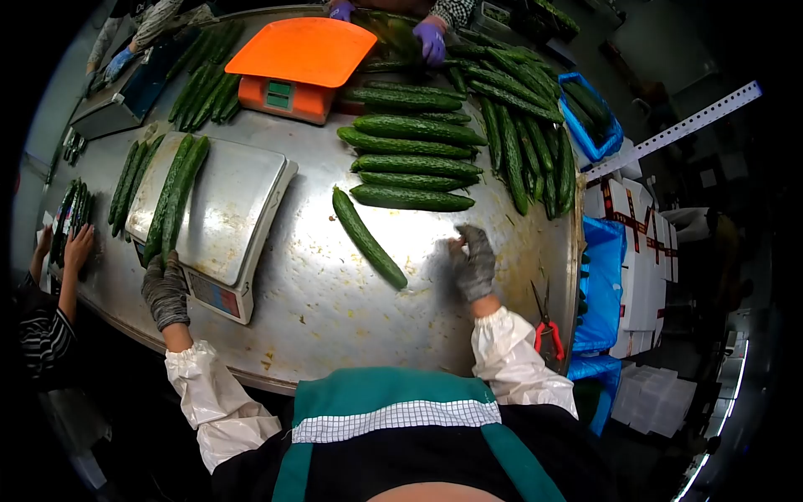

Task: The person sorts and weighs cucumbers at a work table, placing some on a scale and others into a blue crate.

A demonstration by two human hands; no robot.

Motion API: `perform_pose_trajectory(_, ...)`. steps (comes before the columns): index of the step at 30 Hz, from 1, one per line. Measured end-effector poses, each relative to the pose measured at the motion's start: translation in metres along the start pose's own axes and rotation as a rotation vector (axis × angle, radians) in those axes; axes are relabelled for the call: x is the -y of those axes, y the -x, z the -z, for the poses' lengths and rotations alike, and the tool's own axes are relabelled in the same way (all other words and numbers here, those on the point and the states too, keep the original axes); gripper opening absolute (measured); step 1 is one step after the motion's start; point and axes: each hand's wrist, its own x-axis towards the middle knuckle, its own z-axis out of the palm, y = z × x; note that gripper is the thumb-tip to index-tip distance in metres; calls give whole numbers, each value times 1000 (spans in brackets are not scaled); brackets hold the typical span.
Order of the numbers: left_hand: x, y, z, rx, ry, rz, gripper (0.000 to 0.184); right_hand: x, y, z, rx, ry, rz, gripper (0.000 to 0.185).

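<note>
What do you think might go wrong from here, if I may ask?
The left hand is at the ends of the two cucumbers on the scale, so its touch might skew the reading. The red-handled scissors lie near the edge of the table and might get knocked by the right sleeve.

Overhead light seems to be falling on the metal tabletop, glaring white near its middle and fading toward its near edge. A soft shadow is darkening the metal just left of the right hand. The scale pan is shining more mildly. Beyond the tabletop's right edge, the room is sinking into dimness, a light strip glowing there. The wide lens is bending the tabletop's edges, and black is swallowing the picture's corners
</note>
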Motion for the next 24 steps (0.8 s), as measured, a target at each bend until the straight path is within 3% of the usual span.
perform_pose_trajectory(1, 1, -1, 0, 3, -3, 1, 32, -6, -14, 3, -50, 28, 43, 22)
perform_pose_trajectory(3, 1, -4, 1, 12, 285, 93, 30, -23, -40, 3, -117, 75, 109, 22)
perform_pose_trajectory(11, -2, -11, 13, 61, 708, 457, 18, -42, -88, -1, -66, 224, 117, 21)
perform_pose_trajectory(15, -25, 21, 27, 61, 890, 370, 19, -41, -91, -5, -69, 238, 206, 20)
perform_pose_trajectory(17, -46, 42, 30, 130, 1058, 274, 20, -47, -85, -12, 1, 267, 175, 24)
perform_pose_trajectory(19, -46, 57, 22, 289, 1301, 325, 22, -50, -80, -16, 41, 299, 164, 28)
perform_pose_trajectory(21, -59, 78, 10, 475, 1507, 413, 24, -52, -77, -18, 76, 331, 151, 31)
perform_pose_trajectory(24, -87, 115, -11, 647, 1575, 635, 23, -53, -74, -19, 207, 351, 82, 43)
